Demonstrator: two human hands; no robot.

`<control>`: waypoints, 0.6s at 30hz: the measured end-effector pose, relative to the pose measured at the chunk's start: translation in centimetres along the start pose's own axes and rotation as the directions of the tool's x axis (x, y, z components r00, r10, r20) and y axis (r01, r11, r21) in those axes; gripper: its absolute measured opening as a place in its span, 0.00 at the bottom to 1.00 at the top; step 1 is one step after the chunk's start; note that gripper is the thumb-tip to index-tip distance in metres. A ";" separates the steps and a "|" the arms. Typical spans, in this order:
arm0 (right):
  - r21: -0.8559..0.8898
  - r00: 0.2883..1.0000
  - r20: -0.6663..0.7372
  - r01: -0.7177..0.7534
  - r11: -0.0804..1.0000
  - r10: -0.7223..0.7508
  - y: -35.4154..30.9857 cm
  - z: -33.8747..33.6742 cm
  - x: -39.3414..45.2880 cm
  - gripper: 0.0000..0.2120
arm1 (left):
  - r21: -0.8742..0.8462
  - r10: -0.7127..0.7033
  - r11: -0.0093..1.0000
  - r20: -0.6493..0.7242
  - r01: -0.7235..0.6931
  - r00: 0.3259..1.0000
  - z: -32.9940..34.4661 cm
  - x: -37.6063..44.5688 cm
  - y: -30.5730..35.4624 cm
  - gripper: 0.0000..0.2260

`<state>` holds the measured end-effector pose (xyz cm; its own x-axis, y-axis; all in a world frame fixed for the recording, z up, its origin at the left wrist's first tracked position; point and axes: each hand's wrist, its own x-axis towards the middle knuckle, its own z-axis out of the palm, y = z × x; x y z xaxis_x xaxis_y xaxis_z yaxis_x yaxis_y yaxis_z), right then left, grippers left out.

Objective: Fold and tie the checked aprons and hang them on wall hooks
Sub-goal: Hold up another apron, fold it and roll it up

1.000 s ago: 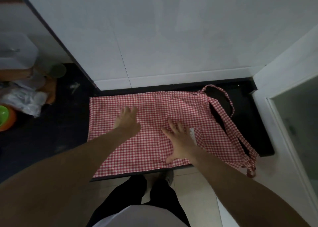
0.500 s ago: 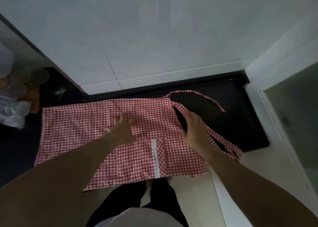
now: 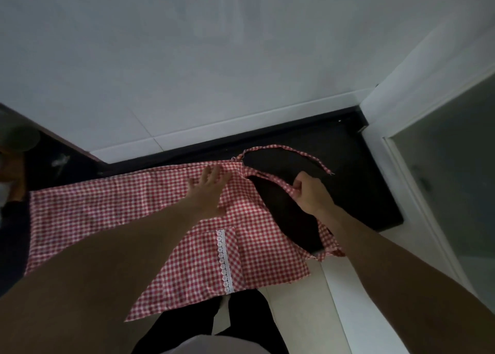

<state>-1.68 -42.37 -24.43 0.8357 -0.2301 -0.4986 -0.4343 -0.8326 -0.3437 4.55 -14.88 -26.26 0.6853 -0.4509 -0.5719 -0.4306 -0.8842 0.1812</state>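
A dark counter (image 3: 361, 192) below a white tiled wall (image 3: 214, 58) holds a red checked apron (image 3: 107, 209), its near edge overhanging. The left hand (image 3: 207, 192) presses flat, fingers spread; the right hand (image 3: 310, 192) pinches a strap (image 3: 270, 178).

Bare forearms without sleeves, black trousers (image 3: 171, 324), pale grey top (image 3: 203, 345) at the waist
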 end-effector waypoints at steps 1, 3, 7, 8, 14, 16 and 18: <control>0.029 0.998 0.067 -0.012 0.999 0.010 0.2 -0.5 0.3 0.08 | 0.001 -0.017 1.000 0.021 0.017 1.000 0.2 0.3 -0.1 0.52; 0.087 0.963 0.269 -0.055 0.995 0.030 0.5 -1.5 0.5 0.12 | -0.001 -0.040 0.999 0.055 0.041 0.998 0.2 0.7 0.2 0.52; -0.040 0.846 0.531 -0.037 0.999 0.052 1.3 -2.5 0.3 0.20 | 0.008 -0.058 0.998 0.095 0.057 0.994 0.2 1.1 0.4 0.51; -0.090 0.852 0.521 -0.014 0.996 0.059 1.7 -2.4 0.3 0.19 | 0.006 -0.059 0.998 0.099 0.059 0.993 0.3 1.2 0.4 0.51; -0.240 0.940 0.335 0.027 0.970 0.057 1.2 0.7 -1.1 0.32 | 0.001 -0.086 0.996 0.120 0.087 0.989 0.2 1.3 1.0 0.52; -0.180 0.951 0.310 0.065 0.982 -0.006 1.1 1.8 -1.3 0.21 | -0.009 -0.093 0.995 0.131 0.095 0.987 0.1 1.4 1.1 0.52; -0.188 0.949 0.310 0.119 0.975 -0.056 1.5 1.9 -1.5 0.12 | -0.008 -0.100 0.995 0.140 0.102 0.985 0.1 1.3 1.1 0.52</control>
<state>-4.28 -42.31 -25.72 0.7130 -0.0158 -0.7010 -0.2610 -0.9339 -0.2444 4.97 -16.42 -26.88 0.6361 -0.3390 -0.6931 -0.3539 -0.9264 0.1283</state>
